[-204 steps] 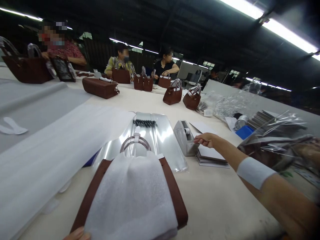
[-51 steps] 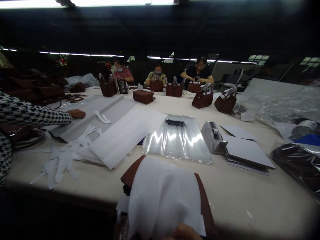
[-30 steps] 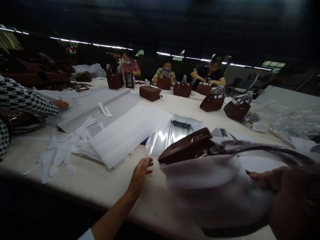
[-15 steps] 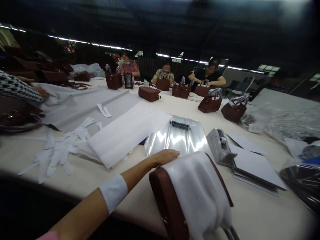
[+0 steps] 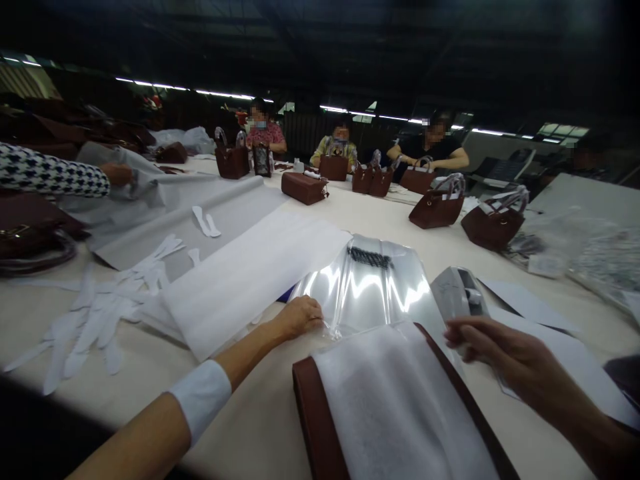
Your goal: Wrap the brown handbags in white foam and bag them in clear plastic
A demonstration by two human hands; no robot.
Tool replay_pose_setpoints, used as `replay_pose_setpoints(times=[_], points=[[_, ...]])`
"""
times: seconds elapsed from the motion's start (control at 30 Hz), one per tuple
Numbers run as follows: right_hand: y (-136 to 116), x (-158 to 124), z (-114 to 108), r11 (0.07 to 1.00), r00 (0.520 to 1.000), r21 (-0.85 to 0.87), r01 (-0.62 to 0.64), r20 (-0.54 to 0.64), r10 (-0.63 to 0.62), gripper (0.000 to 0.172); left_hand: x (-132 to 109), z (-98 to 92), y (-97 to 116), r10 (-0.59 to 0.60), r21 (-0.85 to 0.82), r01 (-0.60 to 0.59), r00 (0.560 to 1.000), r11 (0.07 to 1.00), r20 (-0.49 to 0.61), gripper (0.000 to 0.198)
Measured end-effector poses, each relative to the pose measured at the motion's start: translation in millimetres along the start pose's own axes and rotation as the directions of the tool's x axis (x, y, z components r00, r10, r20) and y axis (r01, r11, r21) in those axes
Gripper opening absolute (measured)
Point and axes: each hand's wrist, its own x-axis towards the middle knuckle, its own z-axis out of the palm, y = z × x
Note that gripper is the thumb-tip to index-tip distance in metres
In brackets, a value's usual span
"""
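Observation:
A brown handbag point(image 5: 320, 413) lies in front of me, with a sheet of white wrapping paper point(image 5: 395, 393) draped over its side. My left hand point(image 5: 301, 316) is closed at the near left corner of a shiny clear plastic sheet point(image 5: 370, 293), just beyond the bag. The plastic is crinkled beside its fingers. My right hand point(image 5: 505, 350) is to the right of the bag, in front of a grey tape dispenser point(image 5: 456, 293). Its thumb and fingers are drawn together; whatever may be between them is too small to make out.
White paper sheets point(image 5: 250, 280) and cut paper strips point(image 5: 95, 327) lie to the left, near grey cloth point(image 5: 185, 200). White boards point(image 5: 565, 360) are stacked at right. Brown handbags point(image 5: 437, 205) stand across the table point(image 5: 380, 217). Co-workers sit beyond; a checkered sleeve point(image 5: 55, 172) reaches in from the left.
My left hand has moved off the top of the bag, left to the plastic sheet's corner. My right hand, hidden before, has come into view by the tape dispenser. The bag's papered side now lies flatter.

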Motion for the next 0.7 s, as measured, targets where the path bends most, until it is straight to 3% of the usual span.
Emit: replay_pose_setpoints(times=[0.13, 0.23, 0.3, 0.37, 0.53, 0.6, 0.7], points=[[31.6, 87.5, 46.5, 0.993, 0.962, -0.006, 0.115, 0.252, -0.110, 0.036, 9.0, -3.4, -5.1, -0.011, 0.049, 0.013, 0.999, 0.999, -0.032, 0.020], [69.4, 115.4, 90.3, 0.971, 0.930, -0.006, 0.239, 0.290, -0.227, 0.051, 10.3, -9.2, -18.8, -0.033, 0.095, 0.040, 0.996, 0.995, -0.077, 0.017], [93.6, 117.5, 112.5, 0.962, 0.926, -0.015, 0.274, 0.275, -0.260, 0.056, 6.8, -15.5, -35.1, -0.069, 0.133, 0.086, 0.990, 0.987, -0.126, 0.028], [111.6, 112.2, 125.9, 0.962, 0.936, -0.035, 0.270, 0.246, -0.253, 0.048, 0.5, -23.3, -56.2, -0.148, 0.168, 0.183, 0.969, 0.969, -0.199, 0.038], [122.3, 95.2, 132.9, 0.964, 0.963, -0.114, 0.241, 0.152, -0.222, 0.026, -11.8, -35.4, -101.3, -0.308, 0.211, 0.380, 0.900, 0.901, -0.307, 0.037], [116.7, 92.9, 131.3, 0.963, 0.969, -0.140, 0.231, 0.123, -0.215, 0.028, -10.7, -34.8, -105.4, -0.332, 0.217, 0.412, 0.885, 0.885, -0.327, 0.034], [105.9, 94.9, 125.8, 0.958, 0.967, -0.159, 0.240, 0.124, -0.222, 0.031, -3.2, -33.1, -93.7, -0.352, 0.209, 0.454, 0.851, 0.866, -0.389, 0.031]])
